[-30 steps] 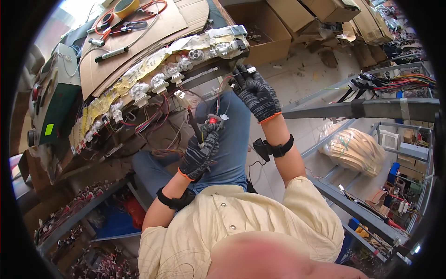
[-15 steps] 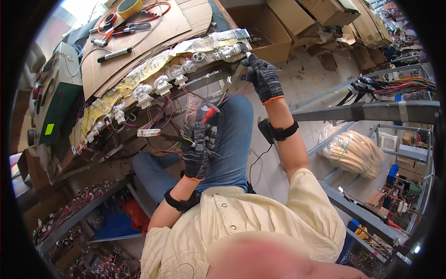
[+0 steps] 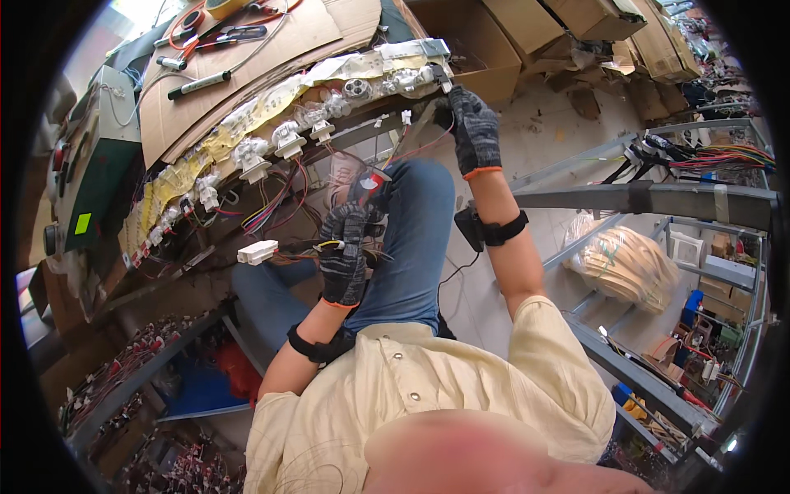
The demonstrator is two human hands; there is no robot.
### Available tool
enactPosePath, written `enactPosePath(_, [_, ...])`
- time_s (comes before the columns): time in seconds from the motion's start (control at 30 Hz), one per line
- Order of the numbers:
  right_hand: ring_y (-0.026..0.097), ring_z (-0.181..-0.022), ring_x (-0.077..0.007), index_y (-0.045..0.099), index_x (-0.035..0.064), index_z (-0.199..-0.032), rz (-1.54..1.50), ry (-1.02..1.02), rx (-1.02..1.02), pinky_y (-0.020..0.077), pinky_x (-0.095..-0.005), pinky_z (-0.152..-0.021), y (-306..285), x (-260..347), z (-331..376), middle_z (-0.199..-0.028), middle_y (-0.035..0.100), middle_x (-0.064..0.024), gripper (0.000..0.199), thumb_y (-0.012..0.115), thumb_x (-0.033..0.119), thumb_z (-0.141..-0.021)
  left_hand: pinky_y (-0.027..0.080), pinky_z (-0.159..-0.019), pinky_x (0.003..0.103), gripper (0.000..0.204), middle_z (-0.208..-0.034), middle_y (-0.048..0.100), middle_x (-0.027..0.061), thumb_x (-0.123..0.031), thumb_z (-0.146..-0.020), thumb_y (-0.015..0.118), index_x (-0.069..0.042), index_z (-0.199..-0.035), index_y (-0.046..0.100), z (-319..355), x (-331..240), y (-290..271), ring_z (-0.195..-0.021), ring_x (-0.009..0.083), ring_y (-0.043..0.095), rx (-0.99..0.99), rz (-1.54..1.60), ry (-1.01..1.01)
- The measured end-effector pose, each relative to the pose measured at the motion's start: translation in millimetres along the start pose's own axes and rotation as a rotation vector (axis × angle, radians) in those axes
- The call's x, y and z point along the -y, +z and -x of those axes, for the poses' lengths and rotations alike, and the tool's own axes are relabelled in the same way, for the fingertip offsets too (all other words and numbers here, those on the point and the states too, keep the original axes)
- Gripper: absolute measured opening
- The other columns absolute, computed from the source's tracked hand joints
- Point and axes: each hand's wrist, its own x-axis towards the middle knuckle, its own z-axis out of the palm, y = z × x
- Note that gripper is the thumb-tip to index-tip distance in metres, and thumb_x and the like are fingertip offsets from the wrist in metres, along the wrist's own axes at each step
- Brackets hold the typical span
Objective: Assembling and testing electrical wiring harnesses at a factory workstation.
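Note:
My left hand (image 3: 344,251), in a dark grey knit glove with an orange cuff, is closed round a wire bundle (image 3: 300,246). A white connector (image 3: 258,252) sticks out from it on the left. Just beyond my fingers is a small red and white piece (image 3: 372,184), partly hidden, of a kind I cannot tell. My right hand (image 3: 476,136), gloved alike, is closed at the right end of a long connector board (image 3: 271,111). Its fingertips meet a small grey and black part (image 3: 443,78); what they grip is partly hidden. White connector holders (image 3: 288,140) line the board's near edge.
Coloured wires (image 3: 271,202) hang under the board. A marker (image 3: 199,85) and pliers (image 3: 239,34) lie on the cardboard (image 3: 284,45) behind it. A dark green box (image 3: 103,156) stands left. At right are a metal rail (image 3: 658,200), wire bundles (image 3: 716,156) and a wrapped package (image 3: 627,267).
The white connector by my left hand has come nearer and turned. My left hand has tilted, and the red and white piece shows another side. My right hand has shifted slightly right.

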Motion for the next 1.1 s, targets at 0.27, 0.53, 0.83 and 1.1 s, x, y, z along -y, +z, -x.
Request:
enactPosePath(0.27, [0.063, -0.079, -0.0204, 0.058, -0.0008, -0.095, -0.408, 0.153, 0.116, 0.0519, -0.0318, -0.072, 38.9, -19.9, 47.6, -0.087, 0.064, -0.0111, 0.015, 0.055, 0.012, -0.087, 0.048, -0.077, 0.027, 0.013, -0.090, 0.062, 0.0068, -0.005, -0.090, 0.049, -0.001, -0.099, 0.056, -7.0, 5.6, 8.3, -0.081, 0.0140, 0.058, 0.109, -0.231, 0.111])
enactPosePath(0.53, [0.046, -0.050, -0.0099, 0.061, -0.0019, -0.086, -0.202, 0.180, 0.153, 0.0378, -0.0222, -0.049, 27.1, -2.2, 20.0, -0.057, 0.051, -0.0020, 0.023, 0.052, 0.019, -0.087, 0.046, -0.078, 0.026, 0.016, -0.092, 0.063, 0.0080, -0.006, -0.089, 0.048, 0.002, -0.098, 0.059, -13.0, 16.1, 5.4, -0.084, 0.0156, 0.058, -0.003, -0.324, 0.200])
enactPosePath(0.83, [0.045, -0.044, -0.0054, 0.064, 0.0003, -0.080, -0.204, 0.211, 0.135, 0.0328, -0.0187, -0.041, 30.6, 10.5, 17.0, -0.056, 0.052, 0.0004, 0.014, 0.056, 0.012, -0.083, 0.045, -0.078, 0.027, 0.016, -0.095, 0.064, 0.0082, -0.005, -0.086, 0.051, 0.000, -0.096, 0.063, -21.4, 10.6, 2.1, -0.086, 0.0154, 0.060, 0.076, -0.427, 0.129])
enactPosePath(1.1, [0.046, -0.045, -0.0063, 0.063, -0.0006, -0.082, -0.117, 0.212, 0.141, 0.0334, -0.0197, -0.041, 35.0, 16.5, 21.1, -0.056, 0.053, -0.0004, 0.015, 0.056, 0.012, -0.083, 0.045, -0.078, 0.026, 0.017, -0.093, 0.065, 0.0084, -0.004, -0.086, 0.052, 0.001, -0.099, 0.061, -29.2, 11.3, -3.1, -0.085, 0.0149, 0.060, 0.095, -0.376, 0.073])
